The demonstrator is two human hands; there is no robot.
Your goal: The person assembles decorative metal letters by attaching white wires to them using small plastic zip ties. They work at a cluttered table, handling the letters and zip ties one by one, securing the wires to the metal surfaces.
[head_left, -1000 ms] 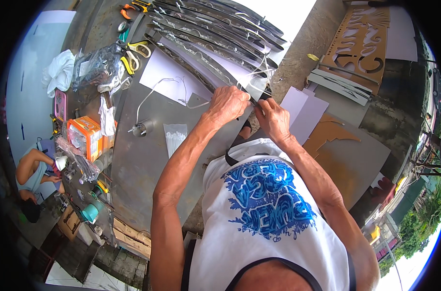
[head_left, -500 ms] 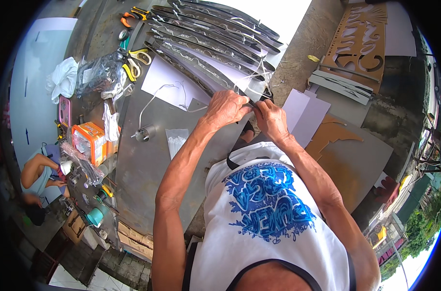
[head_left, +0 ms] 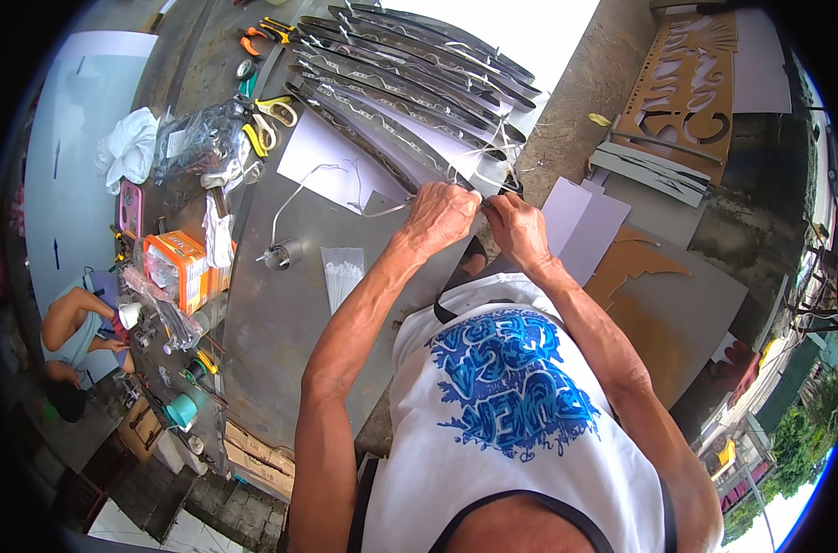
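1. The shirt (head_left: 511, 405) fills the near edge and hides the bench (head_left: 281, 304) edge beneath it; both forearms rise from 6 o'clock.
2. The left hand (head_left: 440, 217) is curled shut around the near end of a dark curved strip (head_left: 364, 147); what its fingertips pinch is hidden.
3. The right hand (head_left: 516, 229), touching the left at its 3 o'clock, is also closed; its grip is hard to make out, perhaps a thin wire (head_left: 387, 210).
4. At 9 o'clock lie a clear bag (head_left: 342, 274) and an orange box (head_left: 181, 267).
5. At 12 o'clock more strips (head_left: 419, 64) fan out; pliers (head_left: 262, 32) are cut off by the rim.
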